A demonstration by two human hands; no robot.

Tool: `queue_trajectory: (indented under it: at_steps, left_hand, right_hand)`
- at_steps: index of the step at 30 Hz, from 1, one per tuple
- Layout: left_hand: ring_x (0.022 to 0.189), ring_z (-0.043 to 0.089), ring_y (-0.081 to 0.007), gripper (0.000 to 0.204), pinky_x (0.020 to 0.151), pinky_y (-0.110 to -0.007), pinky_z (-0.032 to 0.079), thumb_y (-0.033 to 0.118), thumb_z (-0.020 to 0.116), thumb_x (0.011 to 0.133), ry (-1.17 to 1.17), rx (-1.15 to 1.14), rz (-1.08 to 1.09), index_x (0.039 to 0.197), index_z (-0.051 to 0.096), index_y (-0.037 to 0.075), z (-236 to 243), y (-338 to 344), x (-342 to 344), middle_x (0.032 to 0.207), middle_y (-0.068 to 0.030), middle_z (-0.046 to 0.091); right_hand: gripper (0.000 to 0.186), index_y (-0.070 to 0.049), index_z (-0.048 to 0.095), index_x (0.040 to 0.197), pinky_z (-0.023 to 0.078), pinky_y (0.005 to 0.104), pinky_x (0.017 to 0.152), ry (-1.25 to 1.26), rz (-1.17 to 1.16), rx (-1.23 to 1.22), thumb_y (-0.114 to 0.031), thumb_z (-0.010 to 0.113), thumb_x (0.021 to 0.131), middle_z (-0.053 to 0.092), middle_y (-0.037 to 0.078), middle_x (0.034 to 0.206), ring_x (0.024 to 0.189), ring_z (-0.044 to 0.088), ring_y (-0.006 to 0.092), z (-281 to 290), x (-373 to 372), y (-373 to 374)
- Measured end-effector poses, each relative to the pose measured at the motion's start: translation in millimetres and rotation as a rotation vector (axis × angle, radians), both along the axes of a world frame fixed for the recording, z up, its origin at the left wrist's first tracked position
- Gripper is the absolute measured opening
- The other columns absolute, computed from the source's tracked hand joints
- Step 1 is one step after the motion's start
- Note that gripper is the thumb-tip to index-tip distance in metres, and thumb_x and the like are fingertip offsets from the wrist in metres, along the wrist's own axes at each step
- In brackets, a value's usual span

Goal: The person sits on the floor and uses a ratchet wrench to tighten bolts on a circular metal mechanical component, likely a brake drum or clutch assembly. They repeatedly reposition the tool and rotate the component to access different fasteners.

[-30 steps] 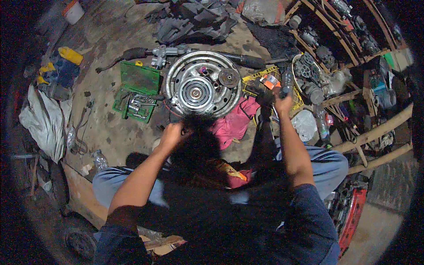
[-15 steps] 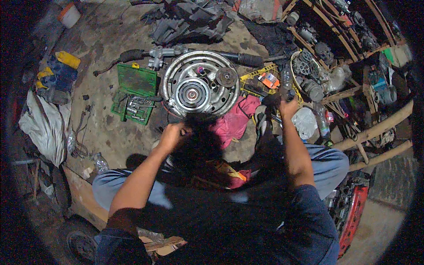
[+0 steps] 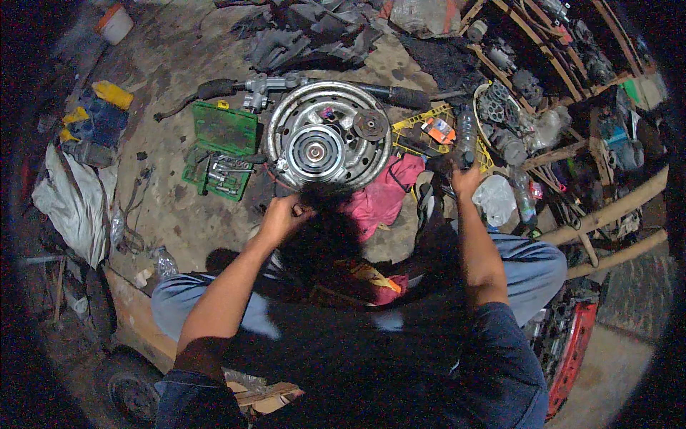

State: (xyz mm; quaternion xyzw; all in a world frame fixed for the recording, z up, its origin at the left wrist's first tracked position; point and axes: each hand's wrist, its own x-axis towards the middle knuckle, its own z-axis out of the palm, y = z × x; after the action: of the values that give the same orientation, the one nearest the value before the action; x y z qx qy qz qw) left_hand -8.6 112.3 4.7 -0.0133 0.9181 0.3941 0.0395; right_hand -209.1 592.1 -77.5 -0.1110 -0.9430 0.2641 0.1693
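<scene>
My right hand (image 3: 466,180) is closed around the near end of a clear plastic bottle (image 3: 467,129), which points away from me and looks dark near my fingers. My left hand (image 3: 282,220) is curled, thumb and fingers together, just short of a steel wheel rim (image 3: 276,114). Shadow hides whatever it may hold. A round grooved metal pulley (image 3: 314,152) rests on the rim, with a smaller dark round part (image 3: 370,125) beside it. Left of the rim, a green toolbox (image 3: 225,129) lies open with sockets in it. A pink cloth (image 3: 389,196) lies to the right.
Behind the rim lies a long steering rack (image 3: 279,84). A yellow plastic frame (image 3: 409,129) and an orange-and-white box (image 3: 439,131) sit near the bottle. A tray of metal parts (image 3: 496,107) and wooden racks fill the right. A grey sheet (image 3: 75,204) lies at left.
My right hand and the bottle have shifted slightly, and the bottle shows darker near the hand. My left hand stays by the rim, its fingers turned a little. The whole view has moved slightly.
</scene>
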Motion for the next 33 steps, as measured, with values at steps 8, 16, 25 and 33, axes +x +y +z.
queue_trajectory:
  at_steps: [8, 16, 25, 33]
  left_hand:
    - [0.074, 0.071, -0.0329, 0.036, 0.071, -0.04, 0.056, 0.026, 0.083, 0.081, -0.053, 0.127, -0.002, 0.102, 0.072, -0.001, 6.6, 0.5, -7.6, 0.084, -0.0166, 0.073]
    - [0.077, 0.073, -0.0297, 0.041, 0.074, -0.038, 0.058, 0.028, 0.083, 0.078, 0.154, 0.024, -0.003, 0.106, 0.072, 0.0, 1.6, -2.7, -0.1, 0.09, -0.0159, 0.075]
    - [0.082, 0.072, -0.0319, 0.035, 0.077, -0.04, 0.057, 0.026, 0.079, 0.081, 0.377, 0.135, 0.15, 0.104, 0.069, 0.002, -3.0, -3.9, 12.7, 0.092, -0.0164, 0.074]
    - [0.079, 0.07, -0.0325, 0.036, 0.072, -0.046, 0.055, 0.027, 0.076, 0.084, -0.073, -0.217, 0.373, 0.103, 0.056, 0.005, -1.1, -8.3, -11.4, 0.084, -0.014, 0.068]
  right_hand:
    - [0.06, 0.0, 0.063, 0.121, 0.053, 0.0452, 0.089, -0.132, 0.082, -0.069, -0.043, 0.08, 0.082, 0.072, 0.024, 0.111, 0.104, 0.069, 0.0402, 16.9, -12.3, -4.6]
    - [0.059, 0.007, 0.064, 0.118, 0.052, 0.0439, 0.091, -0.01, 0.093, 0.012, -0.04, 0.077, 0.085, 0.071, 0.027, 0.11, 0.106, 0.069, 0.0398, 3.6, -28.6, 10.0]
    - [0.069, 0.001, 0.053, 0.136, 0.042, 0.0501, 0.105, 0.01, 0.084, 0.206, -0.038, 0.077, 0.085, 0.052, 0.035, 0.133, 0.122, 0.053, 0.0476, 32.1, -25.9, -10.4]
    - [0.075, -0.003, 0.042, 0.148, 0.038, 0.0544, 0.108, 0.304, 0.182, 0.384, -0.044, 0.068, 0.091, 0.042, 0.037, 0.138, 0.129, 0.043, 0.0526, 71.5, -20.0, -47.9]
